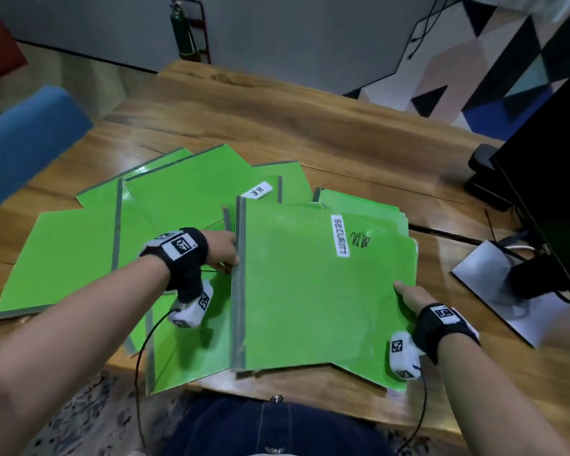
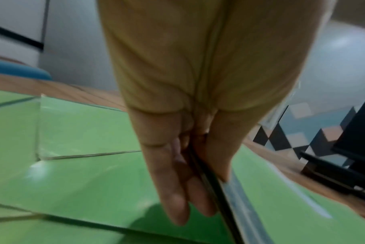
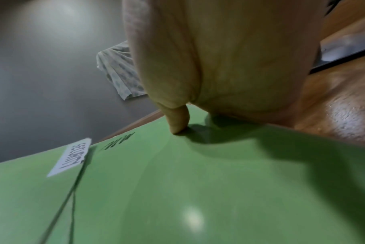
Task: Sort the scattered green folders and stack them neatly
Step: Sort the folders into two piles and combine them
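Note:
Several green folders with grey spines lie fanned over the wooden table (image 1: pixel 310 133). The top one, the SECURITY folder (image 1: pixel 310 291), sits on a small stack (image 1: pixel 369 205) at the right. My left hand (image 1: pixel 226 253) pinches its grey spine (image 2: pixel 240 206), thumb on top and fingers (image 2: pixel 177 206) alongside below. My right hand (image 1: pixel 408 296) holds its right edge, with the thumb (image 3: pixel 177 125) pressed on the cover (image 3: pixel 177 189) and the fingers hidden underneath. Loose folders lie at the left (image 1: pixel 56 258), at the back (image 1: pixel 191 189) and at the front (image 1: pixel 191 350). One (image 1: pixel 286 182) bears an "H.R" label.
A blue chair back (image 1: pixel 23 139) rises at the left. A black monitor (image 1: pixel 556 176) stands at the right on its silver base (image 1: pixel 494 284), with cables around it. A black object (image 1: pixel 484 172) sits behind. The front folders overhang the table's near edge.

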